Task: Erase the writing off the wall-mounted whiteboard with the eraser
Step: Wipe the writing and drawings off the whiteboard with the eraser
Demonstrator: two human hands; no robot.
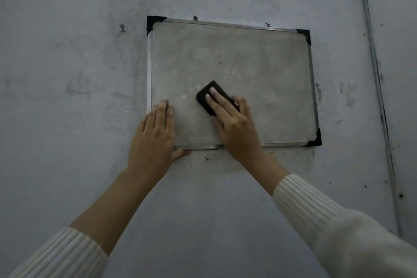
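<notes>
A small whiteboard (248, 56) with a metal frame and black corner caps hangs tilted on a grey wall. Its surface looks smeared grey, and I can make out no clear writing on it. My right hand (234, 126) presses a black eraser (208, 95) flat against the lower middle of the board, fingers laid over it. My left hand (155, 133) rests flat on the board's lower left corner, fingers together on the surface and thumb hooked under the bottom edge of the frame.
A nail (122, 27) sticks out of the wall left of the board. A thin conduit (376, 74) runs down the wall at the right. The grey wall (67, 97) is scuffed and chipped around the board.
</notes>
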